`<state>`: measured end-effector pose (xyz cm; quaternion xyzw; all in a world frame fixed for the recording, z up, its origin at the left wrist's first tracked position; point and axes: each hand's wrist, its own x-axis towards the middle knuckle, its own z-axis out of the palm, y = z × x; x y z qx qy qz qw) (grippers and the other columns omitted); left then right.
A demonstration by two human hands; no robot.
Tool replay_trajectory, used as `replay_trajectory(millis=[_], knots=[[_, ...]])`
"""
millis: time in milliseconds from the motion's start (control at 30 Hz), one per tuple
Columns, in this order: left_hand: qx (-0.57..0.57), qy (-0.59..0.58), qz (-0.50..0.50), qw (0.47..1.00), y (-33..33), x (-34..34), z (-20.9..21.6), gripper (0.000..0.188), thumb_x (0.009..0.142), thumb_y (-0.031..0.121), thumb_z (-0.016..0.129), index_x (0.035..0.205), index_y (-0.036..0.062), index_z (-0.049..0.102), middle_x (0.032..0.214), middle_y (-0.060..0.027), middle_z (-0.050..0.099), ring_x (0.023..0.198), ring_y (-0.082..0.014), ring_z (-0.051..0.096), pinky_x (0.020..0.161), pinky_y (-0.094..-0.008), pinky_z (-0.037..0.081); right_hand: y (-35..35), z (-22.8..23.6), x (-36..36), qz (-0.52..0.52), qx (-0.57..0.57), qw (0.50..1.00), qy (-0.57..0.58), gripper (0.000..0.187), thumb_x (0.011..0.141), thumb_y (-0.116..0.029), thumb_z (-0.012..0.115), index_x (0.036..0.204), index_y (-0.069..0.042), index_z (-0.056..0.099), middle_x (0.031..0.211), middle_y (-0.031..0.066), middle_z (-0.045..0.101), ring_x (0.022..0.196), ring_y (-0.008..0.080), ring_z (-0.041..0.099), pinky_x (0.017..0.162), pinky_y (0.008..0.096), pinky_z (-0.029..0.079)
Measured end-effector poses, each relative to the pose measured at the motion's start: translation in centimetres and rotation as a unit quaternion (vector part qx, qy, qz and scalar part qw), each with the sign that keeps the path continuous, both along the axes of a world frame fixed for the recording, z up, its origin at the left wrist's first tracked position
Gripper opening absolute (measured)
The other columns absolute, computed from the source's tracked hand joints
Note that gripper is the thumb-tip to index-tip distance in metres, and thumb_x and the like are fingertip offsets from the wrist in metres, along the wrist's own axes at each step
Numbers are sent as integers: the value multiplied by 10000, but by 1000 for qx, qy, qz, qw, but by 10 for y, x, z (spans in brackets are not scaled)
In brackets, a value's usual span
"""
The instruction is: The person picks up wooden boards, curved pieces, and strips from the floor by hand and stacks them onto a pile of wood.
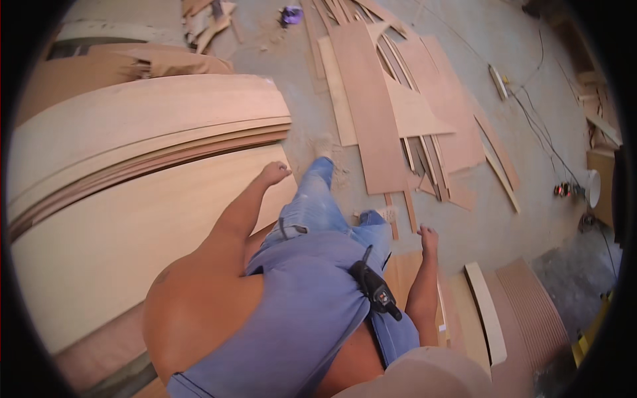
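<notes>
My left hand [275,173] hangs with curled fingers over the corner of a pale plywood sheet [152,219], nothing visible in it; I cannot tell whether it touches the sheet. On the other side, my right hand [429,239] hangs at my side, fingers bent inward and no object seen in it. It is above the floor, near narrow wood strips [411,212]. Beside the pale sheet rises a stack of plywood sheets [159,99]. A black handheld radio [375,288] is clipped at my waist.
Ahead on the dusty concrete floor [491,219] lie scattered plywood panels [368,99] and offcuts. A power strip [497,82] with trailing cables lies at the right, near a white round bucket [592,189]. Ribbed brown board [531,298] and a pale curved piece [486,312] lie at lower right.
</notes>
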<state>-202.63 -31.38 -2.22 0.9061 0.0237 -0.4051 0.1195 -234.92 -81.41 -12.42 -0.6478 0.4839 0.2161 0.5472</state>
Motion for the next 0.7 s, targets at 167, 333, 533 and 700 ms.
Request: replay_trajectory(millis=[167,333,533,700], knots=[[-66,33,39,996,-69,61,-105,473,748,374,634,1048,9,629,975,-176,651,928,-288,623,826,-346,473,17,-94,37,49,-22,998,39,418,776,-352,621,850,59,626,816,156,665,760,223,614,716,335,455],[-84,87,47,992,-101,97,-239,518,739,378,642,1087,-4,607,1029,-200,632,973,-288,609,856,-346,460,36,-183,114,152,-106,981,60,449,715,-390,660,818,46,632,794,227,631,754,307,626,698,382,477],[-51,69,100,991,-85,126,-381,595,732,423,638,1114,-29,582,1036,-218,624,1005,-313,593,869,-351,453,35,-280,204,167,-126,977,52,525,715,-398,659,993,46,612,967,237,626,931,334,609,815,393,470],[-29,31,184,982,-88,138,-454,701,732,458,635,1161,-85,519,1045,-245,608,1005,-315,588,860,-353,453,15,-346,241,224,-147,961,66,631,708,-427,670,1109,47,562,1067,246,595,1033,357,564,894,404,438]])
